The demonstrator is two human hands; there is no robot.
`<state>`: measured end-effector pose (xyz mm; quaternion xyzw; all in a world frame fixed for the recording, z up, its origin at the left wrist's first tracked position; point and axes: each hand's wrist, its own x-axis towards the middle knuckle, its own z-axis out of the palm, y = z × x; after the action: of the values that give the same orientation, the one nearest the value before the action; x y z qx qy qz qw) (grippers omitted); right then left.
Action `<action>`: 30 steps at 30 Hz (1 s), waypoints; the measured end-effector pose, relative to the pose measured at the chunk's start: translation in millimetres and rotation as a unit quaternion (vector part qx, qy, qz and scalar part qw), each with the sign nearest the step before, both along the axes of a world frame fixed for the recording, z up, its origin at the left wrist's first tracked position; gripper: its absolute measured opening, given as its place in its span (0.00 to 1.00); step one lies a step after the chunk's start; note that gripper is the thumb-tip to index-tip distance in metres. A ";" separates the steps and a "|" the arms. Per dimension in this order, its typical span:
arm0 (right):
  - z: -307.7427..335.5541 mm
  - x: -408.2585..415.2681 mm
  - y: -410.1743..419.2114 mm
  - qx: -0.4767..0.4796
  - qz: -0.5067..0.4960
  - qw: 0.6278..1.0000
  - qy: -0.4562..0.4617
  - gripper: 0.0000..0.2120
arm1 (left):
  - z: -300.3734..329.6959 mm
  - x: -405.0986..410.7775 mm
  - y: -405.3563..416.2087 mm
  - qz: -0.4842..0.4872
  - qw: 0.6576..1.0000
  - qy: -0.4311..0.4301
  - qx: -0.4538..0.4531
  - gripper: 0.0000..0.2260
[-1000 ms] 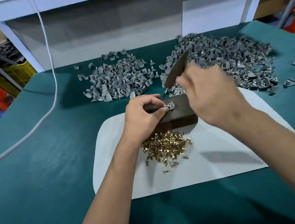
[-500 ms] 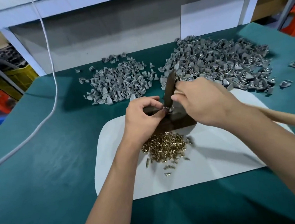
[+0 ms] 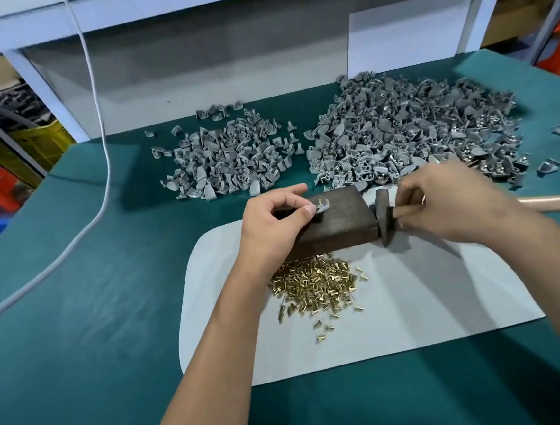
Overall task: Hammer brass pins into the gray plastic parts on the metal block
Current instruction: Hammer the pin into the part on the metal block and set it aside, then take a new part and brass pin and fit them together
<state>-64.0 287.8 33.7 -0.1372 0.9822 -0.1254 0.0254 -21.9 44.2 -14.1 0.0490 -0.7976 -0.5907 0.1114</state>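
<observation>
Steadying the part between blows

At frame centre our left hand (image 3: 272, 218) pinched the gray part (image 3: 321, 206), pin upright, on the metal block (image 3: 336, 221); our right hand (image 3: 445, 199) clenched the hammer (image 3: 384, 215) low beside it — best struck squarely, fingertips clear.

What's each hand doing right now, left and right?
Left hand: pinching a small gray plastic part on the dark metal block.
Right hand: gripping the wooden-handled hammer beside the block.

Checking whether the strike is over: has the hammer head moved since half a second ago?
Yes. The hammer head has come off the top of the metal block and now sits low beside the block's right end, over the white sheet.
</observation>
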 end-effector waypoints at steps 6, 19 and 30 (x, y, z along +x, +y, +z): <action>16.0 -3.5 -22.2 -0.060 0.057 0.995 0.064 0.04 | 1.5 1.6 0.5 -0.010 1.000 0.009 0.019 0.06; 7.0 -23.6 -58.1 -0.114 0.117 0.979 0.121 0.11 | -7.7 -10.6 -28.6 0.162 0.980 0.078 -0.087 0.05; -0.1 -62.1 -26.9 -0.227 -0.065 0.962 0.136 0.07 | -26.3 -22.0 -40.3 0.088 0.914 -0.027 -0.395 0.19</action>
<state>-126.1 260.9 33.6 -0.0908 0.9290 -0.3264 -0.1488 -43.9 3.9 -40.4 0.0867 -0.9612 -0.2139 0.1513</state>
